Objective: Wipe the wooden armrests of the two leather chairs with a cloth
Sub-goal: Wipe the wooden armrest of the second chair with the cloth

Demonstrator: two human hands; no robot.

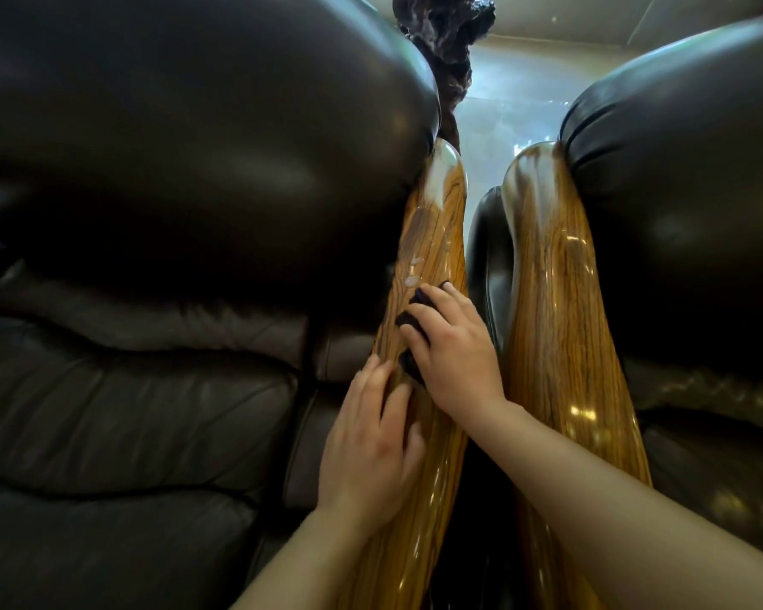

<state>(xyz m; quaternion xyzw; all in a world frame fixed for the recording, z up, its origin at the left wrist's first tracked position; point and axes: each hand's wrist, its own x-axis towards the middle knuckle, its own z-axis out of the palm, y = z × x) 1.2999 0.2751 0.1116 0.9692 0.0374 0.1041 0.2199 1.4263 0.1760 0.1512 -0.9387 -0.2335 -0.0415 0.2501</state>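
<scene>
Two glossy wooden armrests run side by side up the middle of the head view: the left chair's armrest (432,239) and the right chair's armrest (551,310). My right hand (452,350) presses a dark cloth (415,328) flat onto the left chair's armrest, fingers spread over it. A few wet drops (412,275) sit on the wood just beyond the cloth. My left hand (371,438) rests on the same armrest nearer to me, fingers apart and holding nothing. Most of the cloth is hidden under my right palm.
The dark leather left chair (150,213) fills the left half, its seat cushion below. The right leather chair (679,191) fills the right side. A dark carved wooden object (450,41) stands behind the gap between them, above a pale shiny floor (516,94).
</scene>
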